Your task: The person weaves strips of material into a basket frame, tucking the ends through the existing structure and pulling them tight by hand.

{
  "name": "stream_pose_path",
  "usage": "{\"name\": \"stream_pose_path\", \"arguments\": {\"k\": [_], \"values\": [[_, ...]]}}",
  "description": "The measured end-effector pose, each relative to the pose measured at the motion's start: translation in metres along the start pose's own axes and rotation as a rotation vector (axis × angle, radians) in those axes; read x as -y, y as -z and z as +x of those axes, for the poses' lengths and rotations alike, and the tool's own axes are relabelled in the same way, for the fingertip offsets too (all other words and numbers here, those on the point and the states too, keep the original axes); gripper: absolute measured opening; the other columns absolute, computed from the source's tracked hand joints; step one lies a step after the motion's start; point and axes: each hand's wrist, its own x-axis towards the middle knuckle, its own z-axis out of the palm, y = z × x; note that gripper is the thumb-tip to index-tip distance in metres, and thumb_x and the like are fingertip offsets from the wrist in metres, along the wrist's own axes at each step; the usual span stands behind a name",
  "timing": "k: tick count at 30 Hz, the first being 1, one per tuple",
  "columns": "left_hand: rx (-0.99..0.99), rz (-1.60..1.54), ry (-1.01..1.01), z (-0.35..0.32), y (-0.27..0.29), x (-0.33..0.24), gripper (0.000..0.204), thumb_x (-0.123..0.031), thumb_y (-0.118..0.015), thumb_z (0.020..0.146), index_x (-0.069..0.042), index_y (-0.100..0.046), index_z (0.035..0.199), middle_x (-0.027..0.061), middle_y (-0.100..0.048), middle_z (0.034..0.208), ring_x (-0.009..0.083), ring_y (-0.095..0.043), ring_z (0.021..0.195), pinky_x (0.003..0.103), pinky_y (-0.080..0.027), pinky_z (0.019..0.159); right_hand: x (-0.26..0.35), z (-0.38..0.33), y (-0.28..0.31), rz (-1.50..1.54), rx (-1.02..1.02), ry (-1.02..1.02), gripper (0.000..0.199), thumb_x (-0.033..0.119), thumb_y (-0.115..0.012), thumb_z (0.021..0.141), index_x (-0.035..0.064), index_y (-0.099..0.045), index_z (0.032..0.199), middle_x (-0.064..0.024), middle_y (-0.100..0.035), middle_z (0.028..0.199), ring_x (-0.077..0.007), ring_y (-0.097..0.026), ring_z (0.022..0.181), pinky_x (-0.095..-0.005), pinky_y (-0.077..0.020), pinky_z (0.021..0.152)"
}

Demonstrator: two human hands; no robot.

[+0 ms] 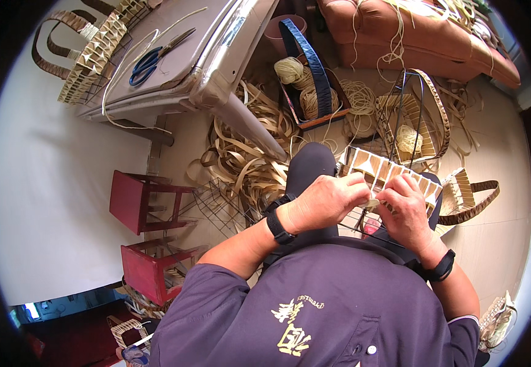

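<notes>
Across my lap lies a partly woven basket (394, 172), its side made of brown strips crossed by white cord, with dark bare wires showing below the weave. My left hand (332, 200) is closed at the near edge of that side, thumb and fingers pinched together. Close beside it, my right hand (407, 207) also pinches at the same edge, its fingers bent over the weave. A pale piece of strip or cord shows between the two hands; its ends are hidden by my fingers. Both wrists wear black bands.
Blue-handled scissors (147, 66) and loose cord lie on the table (173, 24) at the far left. Tan strips (241, 153) heap on the floor beside a basket of yarn balls (320, 124). Red stools (132, 202) stand left; handled baskets (486, 196) lie right, near a brown sofa (363, 37).
</notes>
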Motion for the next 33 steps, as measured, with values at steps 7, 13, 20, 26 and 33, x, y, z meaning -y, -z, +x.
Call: {"name": "stream_pose_path", "arguments": {"k": [7, 13, 20, 26, 33], "values": [[-0.084, -0.276, 0.050, -0.001, -0.004, 0.004, 0.009, -0.011, -0.079, 0.101, -0.006, -0.073, 0.103, 0.0113, -0.069, 0.096, 0.0360, -0.071, 0.081, 0.045, -0.058, 0.072, 0.001, 0.000, -0.001, 0.002, -0.014, -0.005, 0.017, 0.000, -0.081, 0.082, 0.0069, -0.070, 0.094, -0.0108, -0.064, 0.099, -0.0345, -0.062, 0.098, -0.0470, -0.0520, 0.089], [-0.056, 0.014, 0.071, -0.001, -0.011, -0.009, 0.011, -0.018, -0.082, 0.096, -0.009, -0.075, 0.097, 0.0091, -0.066, 0.092, 0.0328, -0.072, 0.082, 0.044, -0.059, 0.071, 0.002, 0.001, -0.004, -0.020, -0.039, 0.005, 0.018, 0.001, -0.082, 0.082, 0.0063, -0.069, 0.094, -0.0107, -0.063, 0.100, -0.0340, -0.062, 0.099, -0.0466, -0.0516, 0.089], [-0.090, 0.216, 0.027, -0.002, -0.023, -0.010, 0.012, -0.016, -0.080, 0.094, -0.009, -0.069, 0.092, 0.0084, -0.063, 0.091, 0.0308, -0.071, 0.082, 0.044, -0.059, 0.071, 0.004, -0.002, -0.014, -0.069, -0.080, -0.028, 0.021, 0.004, -0.084, 0.080, 0.0078, -0.068, 0.092, -0.0104, -0.064, 0.102, -0.0336, -0.062, 0.100, -0.0479, -0.0503, 0.091], [-0.181, 0.192, -0.059, -0.002, -0.025, -0.008, 0.011, -0.010, -0.079, 0.093, -0.009, -0.068, 0.094, 0.0087, -0.063, 0.090, 0.0308, -0.070, 0.079, 0.042, -0.059, 0.070, 0.002, -0.001, -0.013, -0.022, -0.119, -0.041, 0.021, 0.001, -0.083, 0.080, 0.0054, -0.066, 0.091, -0.0118, -0.063, 0.102, -0.0349, -0.062, 0.099, -0.0466, -0.0517, 0.088], [-0.252, 0.206, -0.094, -0.005, -0.031, -0.002, 0.015, -0.003, -0.081, 0.089, -0.008, -0.071, 0.099, 0.0084, -0.066, 0.093, 0.0305, -0.071, 0.080, 0.041, -0.059, 0.071, 0.009, 0.004, -0.005, 0.049, -0.116, -0.047, 0.021, -0.001, -0.082, 0.080, 0.0049, -0.067, 0.094, -0.0127, -0.064, 0.101, -0.0353, -0.062, 0.098, -0.0466, -0.0520, 0.087]]}}
